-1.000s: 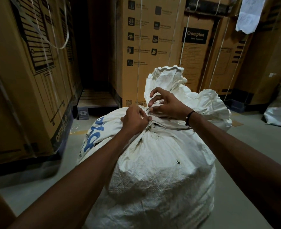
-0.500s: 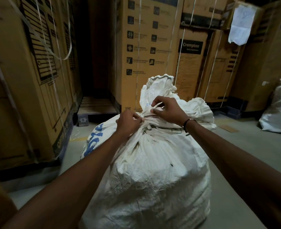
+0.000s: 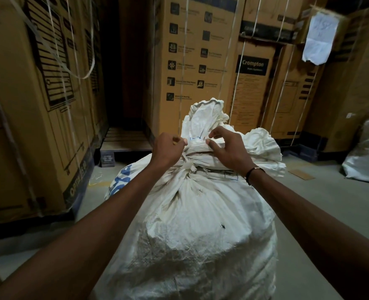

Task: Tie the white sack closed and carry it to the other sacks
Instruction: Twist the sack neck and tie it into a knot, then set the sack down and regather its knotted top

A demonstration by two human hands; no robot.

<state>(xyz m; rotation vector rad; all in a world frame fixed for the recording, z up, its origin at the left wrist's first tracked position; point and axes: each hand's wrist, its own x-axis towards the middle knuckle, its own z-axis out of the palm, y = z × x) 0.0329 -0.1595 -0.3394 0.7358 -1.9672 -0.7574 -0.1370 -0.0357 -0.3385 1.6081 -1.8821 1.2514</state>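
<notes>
In the head view the left hand point(image 3: 167, 151) is closed in a fist round the gathered neck of the white woven sack point(image 3: 196, 230), and just right of it the right hand point(image 3: 228, 150) pinches the bunched fabric between thumb and curled fingers. A tie strip point(image 3: 188, 164) wraps the neck directly beneath both hands, though whether it is knotted is hard to judge in the dim light. Beyond the hands stand strapped cardboard cartons point(image 3: 192, 61), and well off to the right hand's side another white sack point(image 3: 367, 152) lies on the floor point(image 3: 322, 204).
</notes>
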